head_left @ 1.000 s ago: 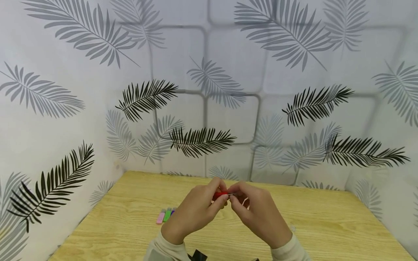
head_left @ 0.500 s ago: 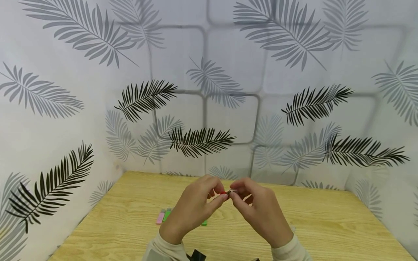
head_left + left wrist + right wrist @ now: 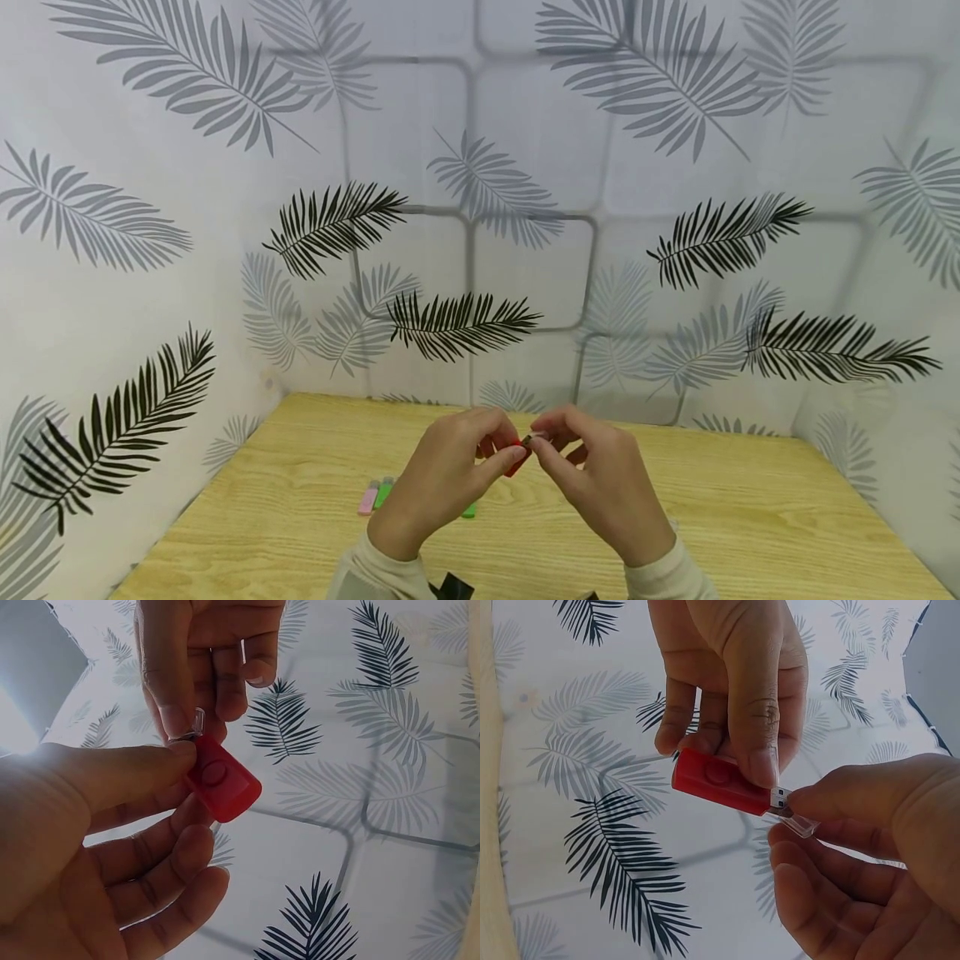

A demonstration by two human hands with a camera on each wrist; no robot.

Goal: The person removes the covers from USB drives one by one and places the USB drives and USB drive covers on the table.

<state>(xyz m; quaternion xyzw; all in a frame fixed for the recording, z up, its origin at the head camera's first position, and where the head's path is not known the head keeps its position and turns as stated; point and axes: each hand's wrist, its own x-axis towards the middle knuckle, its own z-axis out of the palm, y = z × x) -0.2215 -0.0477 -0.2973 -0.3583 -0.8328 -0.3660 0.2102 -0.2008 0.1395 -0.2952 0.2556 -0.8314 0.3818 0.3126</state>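
Note:
Both hands meet over the table, working on a red USB flash drive [image 3: 720, 782]. My left hand [image 3: 446, 475] pinches its red body between thumb and fingertips, close to the plug end. In the right wrist view the metal USB plug [image 3: 780, 796] is bare, with a clear plastic cap [image 3: 802, 825] right beside it. My right hand [image 3: 603, 479] pinches that cap by thumb and fingers at the plug. The red body slants away from the right hand, its far end sticking out past the left fingers in the left wrist view.
On the wooden table [image 3: 750, 517], a pink flash drive [image 3: 368, 498] and a green flash drive [image 3: 385, 490] lie left of my left wrist. Another green piece [image 3: 468, 511] shows partly behind the wrist. Leaf-patterned cloth [image 3: 525, 275] hangs behind the table.
The red flash drive has turned between the fingers, its body now slanting down toward me. A green piece behind my left wrist has come into sight. Both hands stay nearly in place.

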